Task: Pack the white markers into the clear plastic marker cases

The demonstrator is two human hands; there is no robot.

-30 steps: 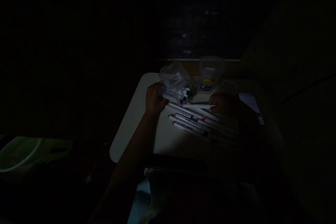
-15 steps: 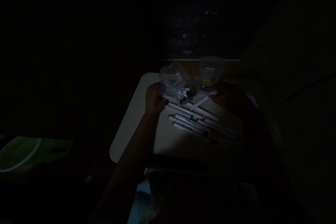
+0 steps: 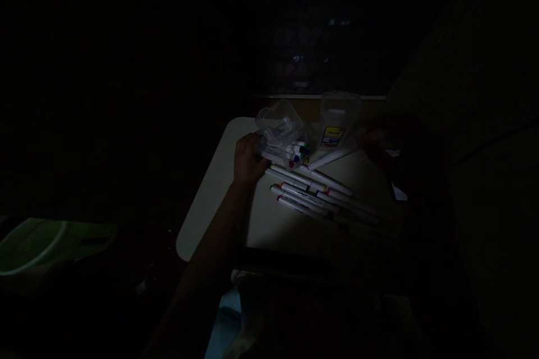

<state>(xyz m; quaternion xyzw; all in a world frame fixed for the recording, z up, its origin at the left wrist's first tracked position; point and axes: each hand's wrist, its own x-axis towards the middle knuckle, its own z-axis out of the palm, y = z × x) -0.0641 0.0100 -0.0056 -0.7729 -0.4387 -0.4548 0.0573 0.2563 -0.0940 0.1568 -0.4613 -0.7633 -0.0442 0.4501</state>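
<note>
My left hand is closed around the left end of a clear plastic marker case, which lies on its side with its lid raised. Several white markers with red, blue, green and black ends sit inside, pointing right. In deep shadow on the right, my right hand pinches the far end of a white marker. The other end of that marker is close to the case's opening. Below the case, several loose markers lie side by side on the white table.
A second clear case with a yellow label stands upright at the back of the table. What looks like a phone lies to the right, partly hidden by my right arm. A green round object shows at lower left. Most surroundings are dark.
My right hand has moved right and slightly up, and the marker in it lies flatter. More of the phone-like object shows. My left hand and the case have hardly moved.
</note>
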